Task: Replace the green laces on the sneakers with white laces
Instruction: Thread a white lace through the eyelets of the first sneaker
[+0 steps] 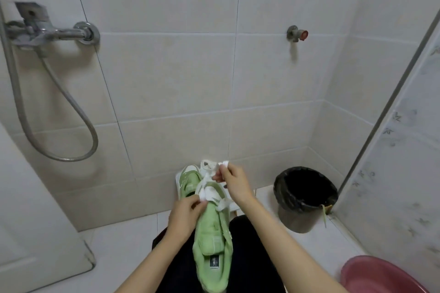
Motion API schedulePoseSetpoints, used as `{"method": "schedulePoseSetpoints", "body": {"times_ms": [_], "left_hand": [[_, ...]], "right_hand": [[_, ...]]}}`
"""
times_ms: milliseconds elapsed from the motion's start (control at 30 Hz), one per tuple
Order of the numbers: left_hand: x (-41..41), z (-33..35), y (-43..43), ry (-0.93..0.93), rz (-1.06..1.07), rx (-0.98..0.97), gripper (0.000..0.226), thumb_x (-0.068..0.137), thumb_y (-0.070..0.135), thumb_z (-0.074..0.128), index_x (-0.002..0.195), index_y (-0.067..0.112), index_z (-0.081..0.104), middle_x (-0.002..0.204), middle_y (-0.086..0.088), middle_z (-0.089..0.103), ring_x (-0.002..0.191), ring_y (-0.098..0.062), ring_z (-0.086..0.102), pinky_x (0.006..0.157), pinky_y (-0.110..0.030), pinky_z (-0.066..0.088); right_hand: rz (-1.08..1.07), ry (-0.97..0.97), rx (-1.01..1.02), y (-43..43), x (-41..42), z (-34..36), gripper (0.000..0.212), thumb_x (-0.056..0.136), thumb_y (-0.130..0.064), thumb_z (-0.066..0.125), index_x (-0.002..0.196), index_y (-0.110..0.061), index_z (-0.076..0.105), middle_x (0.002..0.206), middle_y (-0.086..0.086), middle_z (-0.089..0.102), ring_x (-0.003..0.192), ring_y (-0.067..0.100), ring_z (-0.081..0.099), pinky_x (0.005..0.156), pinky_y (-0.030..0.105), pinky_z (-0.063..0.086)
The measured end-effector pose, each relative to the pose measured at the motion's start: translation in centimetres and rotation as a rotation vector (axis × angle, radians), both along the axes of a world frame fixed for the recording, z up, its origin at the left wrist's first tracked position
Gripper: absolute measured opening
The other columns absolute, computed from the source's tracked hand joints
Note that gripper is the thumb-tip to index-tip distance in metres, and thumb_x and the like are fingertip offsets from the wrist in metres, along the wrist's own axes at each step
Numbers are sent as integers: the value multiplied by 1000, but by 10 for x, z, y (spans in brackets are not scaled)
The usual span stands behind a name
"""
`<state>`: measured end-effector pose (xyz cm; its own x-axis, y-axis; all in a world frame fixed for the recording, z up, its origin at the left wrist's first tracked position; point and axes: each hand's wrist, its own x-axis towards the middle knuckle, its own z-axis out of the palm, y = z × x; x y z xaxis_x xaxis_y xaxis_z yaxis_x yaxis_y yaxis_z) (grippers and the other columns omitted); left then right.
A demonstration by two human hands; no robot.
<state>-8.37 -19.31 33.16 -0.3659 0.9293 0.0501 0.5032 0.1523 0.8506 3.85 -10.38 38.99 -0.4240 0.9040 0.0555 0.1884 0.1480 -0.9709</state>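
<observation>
A light green sneaker (212,240) lies lengthwise on my lap, heel toward me, toe pointing away. A white lace (209,191) runs across its front part in loose loops. My left hand (184,215) pinches one white lace end at the sneaker's left side. My right hand (232,183) pinches the other white lace end, held up beyond the toe. A second green sneaker (187,179) rests on a white platform (178,177) just behind the first. No green lace is visible on the sneaker in my lap.
A black-lined bin (304,197) stands on the floor at right, with a green strand hanging by its rim. A pink basin (381,276) sits at the bottom right. A shower mixer and hose (54,35) hang on the tiled wall at left. A wall tap (297,34) is at the upper right.
</observation>
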Motion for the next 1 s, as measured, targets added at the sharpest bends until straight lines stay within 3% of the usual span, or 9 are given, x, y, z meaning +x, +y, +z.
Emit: {"method": "schedulePoseSetpoints", "body": {"times_ms": [100,200,267,400,567,700,800,867,1000], "left_hand": [[5,-13,-16,-257,28,39,21,94,21,57,85,7,71,74,-3,69,72,-16,63,64,-20,48],[8,-18,-17,-363,131,28,30,100,20,47,84,6,69,70,4,67,67,-5,61,65,-16,46],[15,-19,-14,-349,168,34,34,100,21,44,76,6,63,74,0,69,73,-11,62,72,-23,46],[27,-24,-22,-287,210,66,35,99,22,47,67,10,58,66,0,64,65,-9,55,64,-19,41],[37,-22,-37,-247,203,100,35,98,22,49,66,13,59,64,2,63,58,-3,51,59,-14,39],[40,-27,-51,-284,208,126,35,98,20,49,64,17,61,66,5,65,60,0,55,58,-10,40],[36,-24,-46,-312,176,102,31,98,20,50,72,16,66,77,-1,71,75,-17,63,72,-25,47],[32,-16,-38,-281,120,85,27,97,23,51,79,16,70,80,-2,71,77,-19,63,73,-26,46],[25,16,-13,-166,26,161,24,97,20,52,83,18,72,77,7,69,71,8,58,65,-7,38]], "right_hand": [[-28,-5,-135,-17,8,-62,30,103,-22,41,96,-2,62,100,1,72,93,9,66,83,26,50],[-43,21,-158,-28,7,-83,28,103,-28,40,99,-11,62,105,-10,71,102,1,63,91,24,47],[-27,6,-117,-30,5,-84,28,103,-29,39,100,-12,62,106,-11,70,103,-3,61,89,18,45],[-21,-43,-45,-30,5,-85,27,103,-24,41,91,-9,60,104,-9,70,100,-4,61,81,10,43],[-32,-95,6,-29,3,-87,28,103,-22,41,93,-5,60,106,-5,70,103,6,62,91,27,46],[-28,-87,-23,-30,1,-86,28,102,-23,41,94,-6,62,106,-6,70,102,8,62,92,30,47],[15,-96,-66,-31,6,-72,27,102,-22,42,86,-12,60,100,0,69,95,12,61,84,29,46],[13,-45,-60,-26,10,-48,27,102,-22,41,85,-12,60,93,2,69,88,13,62,78,26,46],[96,231,19,-14,14,42,31,103,-16,36,77,-12,51,65,1,69,59,8,62,56,13,43]]}}
